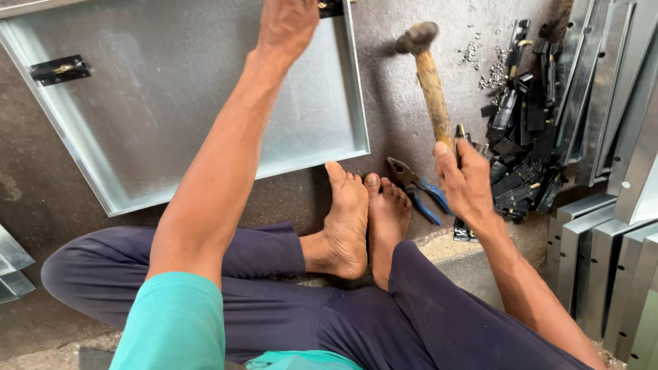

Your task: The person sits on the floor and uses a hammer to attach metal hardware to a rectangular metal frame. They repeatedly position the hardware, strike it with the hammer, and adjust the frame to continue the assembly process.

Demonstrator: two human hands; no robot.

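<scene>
I sit cross-legged on the floor with bare feet. My right hand (465, 179) grips the wooden handle of a hammer (428, 75), its metal head raised near the top of the view. My left hand (288, 24) reaches forward to the far right corner of a shallow grey sheet-metal tray (171, 96) and rests by a black hinge piece (330, 7) there. A second black hinge piece (60, 69) is fixed at the tray's left edge. The tray lies flat, just beyond my toes.
Blue-handled pliers (418, 188) lie on the floor by my right foot. A heap of black hinge parts (521, 137) and small metal rivets (490, 72) sits to the right. Folded grey metal sections (610, 205) are stacked along the right edge, more at the left (10, 264).
</scene>
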